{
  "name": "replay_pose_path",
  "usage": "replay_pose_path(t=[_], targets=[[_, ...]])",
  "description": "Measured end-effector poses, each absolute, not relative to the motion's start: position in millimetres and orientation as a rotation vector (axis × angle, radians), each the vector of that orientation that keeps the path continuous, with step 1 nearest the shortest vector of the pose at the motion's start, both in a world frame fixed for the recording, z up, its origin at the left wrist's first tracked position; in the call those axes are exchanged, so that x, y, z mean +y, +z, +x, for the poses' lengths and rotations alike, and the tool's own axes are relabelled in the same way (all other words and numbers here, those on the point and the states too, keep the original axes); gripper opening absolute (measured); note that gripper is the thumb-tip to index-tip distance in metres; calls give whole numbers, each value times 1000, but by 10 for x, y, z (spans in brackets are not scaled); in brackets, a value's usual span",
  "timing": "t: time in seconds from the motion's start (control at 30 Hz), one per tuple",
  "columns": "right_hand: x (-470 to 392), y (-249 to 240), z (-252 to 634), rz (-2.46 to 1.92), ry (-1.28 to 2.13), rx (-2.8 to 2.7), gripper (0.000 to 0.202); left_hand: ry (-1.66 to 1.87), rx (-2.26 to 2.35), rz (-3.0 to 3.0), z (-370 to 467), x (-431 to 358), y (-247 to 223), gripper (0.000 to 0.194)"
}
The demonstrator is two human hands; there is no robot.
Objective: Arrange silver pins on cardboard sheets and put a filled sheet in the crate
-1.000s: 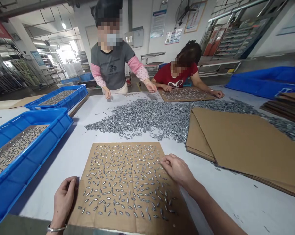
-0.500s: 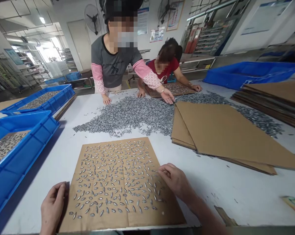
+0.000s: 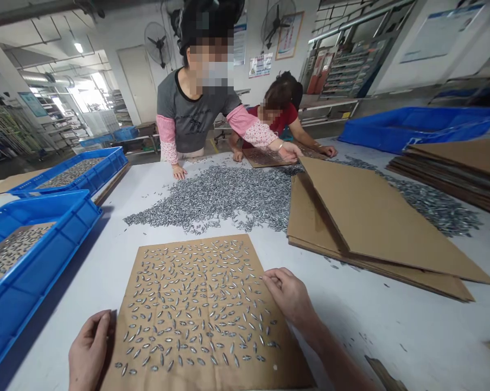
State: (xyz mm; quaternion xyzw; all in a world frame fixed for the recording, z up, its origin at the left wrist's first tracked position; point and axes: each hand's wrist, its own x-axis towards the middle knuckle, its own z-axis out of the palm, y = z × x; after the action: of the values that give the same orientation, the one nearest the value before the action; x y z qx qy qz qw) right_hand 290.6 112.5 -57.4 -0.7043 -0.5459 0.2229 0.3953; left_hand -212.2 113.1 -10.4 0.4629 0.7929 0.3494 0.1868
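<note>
A brown cardboard sheet (image 3: 206,374) lies before me, covered with many small silvery spindle-shaped pieces spread out singly. My left hand (image 3: 90,347) pinches the sheet's left edge, thumb on the near side. At the right edge my right hand (image 3: 288,293) is closed, its fingertips pressed together on the cardboard. Beyond the sheet lies a wide heap of the same metal pieces (image 3: 228,193). To its right, one cardboard sheet (image 3: 383,212) is tilted up above a small stack, its far corner at a co-worker's hand (image 3: 287,152).
Blue trays (image 3: 61,244) stand at the left, the near one holding a sheet with pieces. Another blue tray (image 3: 415,127) and a cardboard stack (image 3: 456,174) are at the right. A second person in red leans over a sheet (image 3: 265,157) across the white table (image 3: 139,231).
The co-worker's hand has moved right and lifted the far corner of the top cardboard sheet. My hands keep their hold on the sheet; the view has shifted slightly.
</note>
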Motion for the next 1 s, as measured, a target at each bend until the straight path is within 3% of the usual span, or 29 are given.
replay_pose_path(t=[0.37,0.6,0.8,1.0], targets=[[1378,-134,2816,-1773,714,-1544,18,918,2265,1268,-2033,1114,14,58],[1593,53,2992,-1682,608,-1709,29,965,2223,1301,-2002,1105,-8,60],[1293,65,3011,-1608,967,-1403,39,1183,2219,1220,-2018,1063,15,60],[1411,87,3033,-1798,473,-1723,27,1393,2138,1252,-1740,905,359,59]])
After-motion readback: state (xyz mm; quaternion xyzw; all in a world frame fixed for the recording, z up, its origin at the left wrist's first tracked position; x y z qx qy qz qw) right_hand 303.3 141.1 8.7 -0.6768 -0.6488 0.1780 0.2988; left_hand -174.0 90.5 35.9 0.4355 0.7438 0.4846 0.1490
